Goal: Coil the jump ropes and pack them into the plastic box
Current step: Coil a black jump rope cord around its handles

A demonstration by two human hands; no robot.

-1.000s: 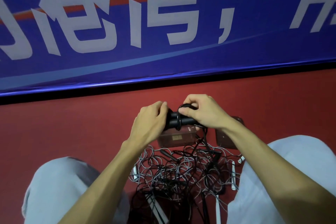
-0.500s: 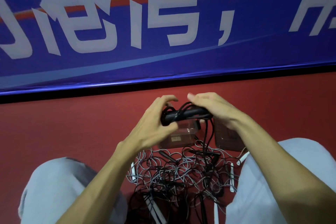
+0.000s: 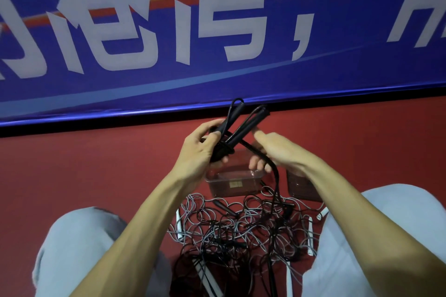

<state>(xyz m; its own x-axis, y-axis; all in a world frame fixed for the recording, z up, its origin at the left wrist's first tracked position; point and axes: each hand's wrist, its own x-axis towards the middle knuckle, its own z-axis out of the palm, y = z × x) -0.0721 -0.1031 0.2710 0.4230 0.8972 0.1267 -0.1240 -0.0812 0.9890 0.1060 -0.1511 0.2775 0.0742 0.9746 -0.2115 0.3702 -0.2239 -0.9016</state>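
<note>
My left hand [image 3: 201,152] grips a black jump rope by its two handles [image 3: 243,125], which point up and away, with cord wound around their lower ends. A black cord [image 3: 270,164] runs from them down past my right hand [image 3: 277,152], whose fingers curl loosely around it. Below the hands stands a clear plastic box [image 3: 233,184] on the red floor. A tangled pile of black and grey jump ropes [image 3: 243,226] with white handles lies between my knees.
A second clear box or lid [image 3: 301,188] sits right of the first, partly behind my right forearm. A blue banner [image 3: 217,31] with white characters runs along the wall beyond. My knees in light trousers [image 3: 79,243] flank the pile.
The handles have swung from lying sideways to pointing up and away. My right hand let go of the handle ends and dropped to the trailing cord; my left hand now holds both handles.
</note>
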